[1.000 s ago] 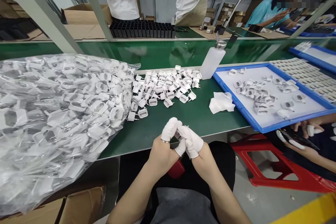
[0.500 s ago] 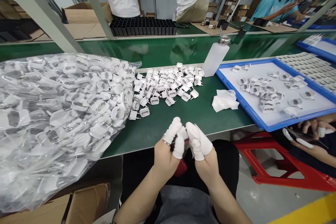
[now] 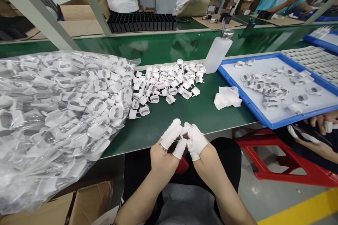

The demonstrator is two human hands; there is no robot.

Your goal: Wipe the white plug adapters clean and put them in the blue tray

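My left hand point(image 3: 167, 147) and my right hand point(image 3: 199, 144), both with white finger cots, meet just in front of the table edge above my lap. Between their fingertips is a small white plug housing point(image 3: 187, 127), largely hidden by the fingers; both hands appear closed on it. Beyond them, a loose pile of white plug housings point(image 3: 171, 81) with pins lies on the green table point(image 3: 155, 126). To the left bulges a large clear plastic bag point(image 3: 66, 102) full of similar housings.
A white tissue point(image 3: 227, 97) and a translucent pump bottle point(image 3: 218, 54) stand right of the pile. Farther right is a blue-rimmed tray point(image 3: 253, 110) with housings on it. A black divided rack point(image 3: 142, 23), a red stool point(image 3: 264, 161) and several people surround the bench.
My fingers have shifted around the plug housing, and my right hand's fingers are now more curled. The housing shows slightly higher between the fingertips. The view has tilted slightly.
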